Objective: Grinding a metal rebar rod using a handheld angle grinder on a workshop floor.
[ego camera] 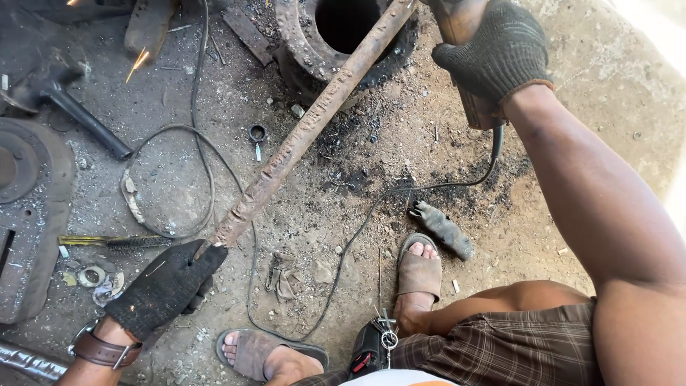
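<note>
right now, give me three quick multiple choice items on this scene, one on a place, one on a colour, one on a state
1. Where does the rusty bar's far end rest?
A. on the round metal part's rim
B. in a bucket
C. on a bench

2. What colour are the gloves on both hands?
A. white
B. dark grey
C. yellow

3. How does the left hand meet the bar?
A. apart from it
C. grips its near end
B. lies flat beneath it

Answers:
1 A: the bar leans across the round metal part.
2 B: both knit gloves look dark grey.
3 C: the fingers close on the bar's lower end, while the right hand holds a corded tool.
</note>
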